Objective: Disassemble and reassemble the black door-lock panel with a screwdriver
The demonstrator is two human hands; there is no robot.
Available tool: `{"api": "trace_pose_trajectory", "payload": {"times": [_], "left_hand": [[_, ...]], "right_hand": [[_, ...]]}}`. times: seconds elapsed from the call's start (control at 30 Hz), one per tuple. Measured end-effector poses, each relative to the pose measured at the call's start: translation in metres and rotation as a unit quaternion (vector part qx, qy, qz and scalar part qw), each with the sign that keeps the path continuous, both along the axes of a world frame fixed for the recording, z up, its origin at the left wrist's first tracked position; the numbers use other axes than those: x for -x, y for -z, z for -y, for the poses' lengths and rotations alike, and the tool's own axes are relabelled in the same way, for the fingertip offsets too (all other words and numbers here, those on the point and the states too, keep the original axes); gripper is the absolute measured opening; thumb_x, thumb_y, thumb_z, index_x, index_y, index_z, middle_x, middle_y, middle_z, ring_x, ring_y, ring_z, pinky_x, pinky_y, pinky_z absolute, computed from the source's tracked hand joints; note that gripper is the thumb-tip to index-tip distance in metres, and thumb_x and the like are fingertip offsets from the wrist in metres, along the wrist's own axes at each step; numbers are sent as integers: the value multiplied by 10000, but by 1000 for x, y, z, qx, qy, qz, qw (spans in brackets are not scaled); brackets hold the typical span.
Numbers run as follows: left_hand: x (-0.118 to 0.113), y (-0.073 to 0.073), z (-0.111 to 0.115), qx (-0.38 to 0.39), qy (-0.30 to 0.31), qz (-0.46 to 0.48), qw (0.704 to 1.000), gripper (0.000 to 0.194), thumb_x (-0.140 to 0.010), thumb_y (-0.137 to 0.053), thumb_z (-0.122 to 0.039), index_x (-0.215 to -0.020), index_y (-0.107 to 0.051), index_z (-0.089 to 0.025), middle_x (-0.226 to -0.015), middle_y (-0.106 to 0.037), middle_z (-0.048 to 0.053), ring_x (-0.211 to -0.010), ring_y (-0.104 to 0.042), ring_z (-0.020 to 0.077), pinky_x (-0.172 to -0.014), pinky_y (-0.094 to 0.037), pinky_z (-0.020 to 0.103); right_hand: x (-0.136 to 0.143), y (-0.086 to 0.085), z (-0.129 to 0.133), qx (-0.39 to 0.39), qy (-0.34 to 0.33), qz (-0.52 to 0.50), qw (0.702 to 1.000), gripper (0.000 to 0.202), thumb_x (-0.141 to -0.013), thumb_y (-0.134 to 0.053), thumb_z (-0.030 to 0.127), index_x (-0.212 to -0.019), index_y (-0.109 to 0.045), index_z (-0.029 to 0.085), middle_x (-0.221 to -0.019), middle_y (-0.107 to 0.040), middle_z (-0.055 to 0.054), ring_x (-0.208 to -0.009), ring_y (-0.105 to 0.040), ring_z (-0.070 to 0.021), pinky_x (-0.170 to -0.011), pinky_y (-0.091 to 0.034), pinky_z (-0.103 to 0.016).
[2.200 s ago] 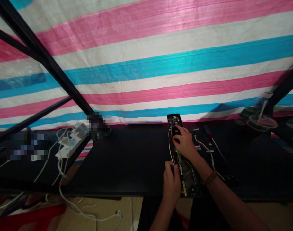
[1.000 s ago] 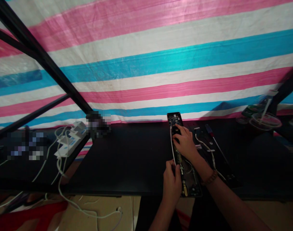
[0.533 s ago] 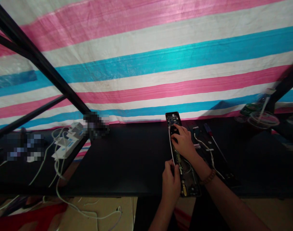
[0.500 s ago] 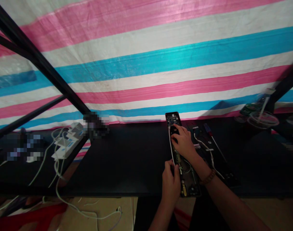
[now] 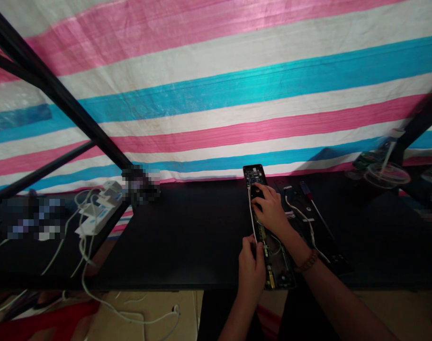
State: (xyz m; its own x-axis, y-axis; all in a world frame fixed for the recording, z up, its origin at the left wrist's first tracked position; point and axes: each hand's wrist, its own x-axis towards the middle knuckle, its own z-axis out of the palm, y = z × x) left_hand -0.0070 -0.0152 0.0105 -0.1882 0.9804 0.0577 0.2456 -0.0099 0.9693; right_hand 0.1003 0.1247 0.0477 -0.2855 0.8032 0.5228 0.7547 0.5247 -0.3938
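Observation:
A long, narrow electronic device [image 5: 280, 272] lies opened, with green circuit board and brass-coloured fittings showing inside. Along its left edge runs a white cable [image 5: 252, 215]. Near the device's lower left side, my left hand [image 5: 250, 265] is closed, pinching the cable's lower stretch between thumb and forefinger. My right hand [image 5: 272, 212] reaches over the upper half, fingers curled around a dark part with a small round hole, close to the cable's upper end. Exactly what those fingertips grip is hidden. Right of the device lies a screwdriver [image 5: 306, 190] beside another white cable [image 5: 308, 222].
The black table [image 5: 180, 237] stands against a striped plastic sheet [image 5: 216, 109]. A clear plastic cup [image 5: 386, 176] is at the back right. At left are a white power strip [image 5: 95, 220] with trailing cords and a black metal frame [image 5: 70, 106].
Both hands stay in almost the same place on the device and cable. The whole view has shifted very slightly.

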Motion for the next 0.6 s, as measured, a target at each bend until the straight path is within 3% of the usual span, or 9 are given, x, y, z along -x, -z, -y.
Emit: {"api": "trace_pose_trajectory", "payload": {"times": [0.6], "left_hand": [[0,-4,1,6,5,-9,1000,223,-1005,-413,-396,-945,-514,-206,-856,-620,40,-789,-600,194,-733,-433,293]], "right_hand": [[-3,4,-3,11,3,-22,1000,110,-810,-648,127,-807,-732,198,-1475,-505,-140,-1311,-442,-348,-990,-398,-524]]}}
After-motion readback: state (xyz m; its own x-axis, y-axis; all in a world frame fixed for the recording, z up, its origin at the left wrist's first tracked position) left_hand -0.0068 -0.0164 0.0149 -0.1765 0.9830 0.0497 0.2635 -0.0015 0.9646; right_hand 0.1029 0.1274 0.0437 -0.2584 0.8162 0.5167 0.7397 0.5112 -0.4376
